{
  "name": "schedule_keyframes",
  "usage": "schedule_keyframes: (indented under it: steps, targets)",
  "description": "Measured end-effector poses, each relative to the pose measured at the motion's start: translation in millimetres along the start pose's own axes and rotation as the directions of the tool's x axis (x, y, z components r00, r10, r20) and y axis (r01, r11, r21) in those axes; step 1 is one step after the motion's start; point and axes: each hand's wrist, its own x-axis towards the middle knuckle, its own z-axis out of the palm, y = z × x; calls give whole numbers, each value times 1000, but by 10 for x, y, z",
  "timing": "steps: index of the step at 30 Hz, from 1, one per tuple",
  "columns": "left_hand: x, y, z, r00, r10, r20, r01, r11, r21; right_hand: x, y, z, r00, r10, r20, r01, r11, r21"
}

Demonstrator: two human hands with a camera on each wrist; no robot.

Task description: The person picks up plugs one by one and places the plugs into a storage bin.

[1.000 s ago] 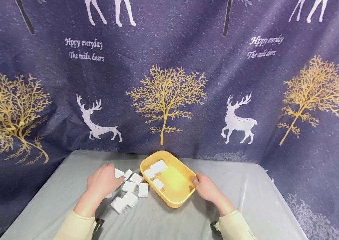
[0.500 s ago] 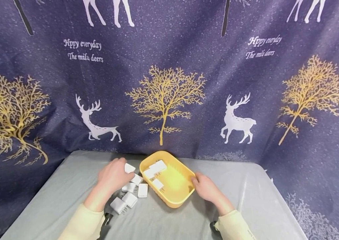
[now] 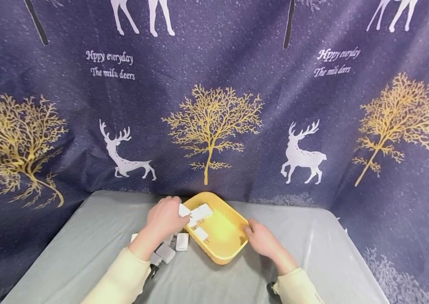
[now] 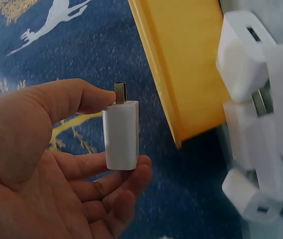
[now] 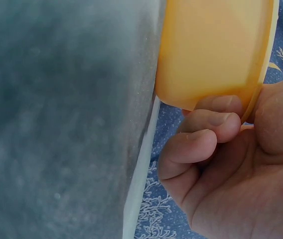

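Between thumb and fingers my left hand [image 3: 164, 217] pinches a white charger plug [image 4: 121, 137], whose metal prongs point up in the left wrist view. In the head view that hand is over the left rim of a yellow plastic basket [image 3: 223, 230]. My right hand [image 3: 263, 240] grips the basket's right rim, thumb on one side and curled fingers on the other, as the right wrist view shows. Inside the basket lie several white charger plugs [image 3: 201, 233] at its left end. My left hand and forearm partly hide the loose plugs on the table.
Loose white charger plugs [image 3: 182, 242] lie left of the basket on the grey-covered table [image 3: 305, 245]. Another plug [image 3: 166, 252] sits close to my left forearm. Behind the table hangs a dark blue cloth [image 3: 260, 177] with deer and trees.
My left hand has moved right, from the loose plugs to the basket's left rim, carrying a charger plug. My right hand has stayed on the basket, which has hardly moved.
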Motion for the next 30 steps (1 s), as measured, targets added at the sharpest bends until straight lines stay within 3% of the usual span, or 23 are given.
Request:
schedule_keyframes:
  steps: [15,22,30]
  targets:
    - [112,298,251,995,101,8,-101,994,-40,-26,-34,-5,1000,13,0,-13,1000,9]
    - [175,380,419,981,194,17,-193,980,-37,-29,-18,1,1000,13,-7,-13,1000,-3]
    - [214,455,576,968,243,60,-242,970,-31,-24,-11,7,1000,4,-10,-4,1000,-2]
